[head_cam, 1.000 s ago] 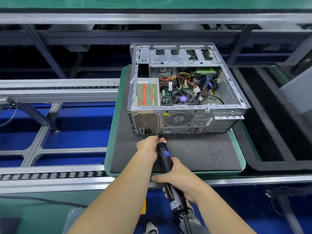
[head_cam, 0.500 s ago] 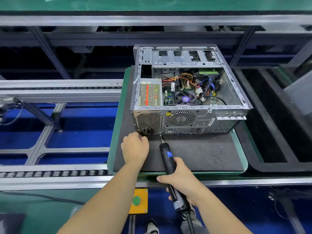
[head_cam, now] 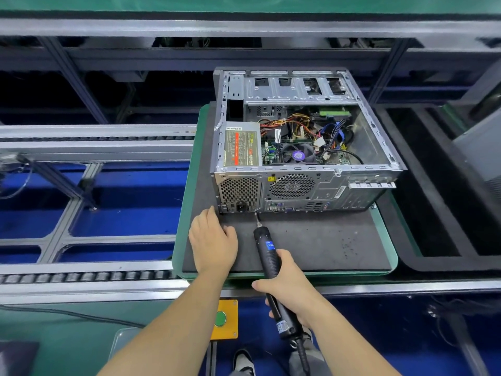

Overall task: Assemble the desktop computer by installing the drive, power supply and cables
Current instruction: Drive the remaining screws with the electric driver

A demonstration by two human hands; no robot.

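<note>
Nearest me, below the counter edge, I see a yellow box with a green button (head_cam: 221, 318). My right hand (head_cam: 288, 284) is clenched round the black electric screwdriver (head_cam: 268, 256), whose bit touches the lower rear edge of the computer case (head_cam: 303, 185), just right of the power socket. My left hand (head_cam: 212, 241) lies released, palm down with relaxed fingers, on the dark foam mat (head_cam: 325, 240), its fingertips just at the case's near left corner. The mat sits on a green pallet (head_cam: 189, 191) on the conveyor. The case lies open-side up; the power supply (head_cam: 241, 145) sits in its near left corner, with coloured cables (head_cam: 301, 126) and the cooler fan (head_cam: 298, 156) beside it. The drive cage (head_cam: 295, 88) spans the far end.
</note>
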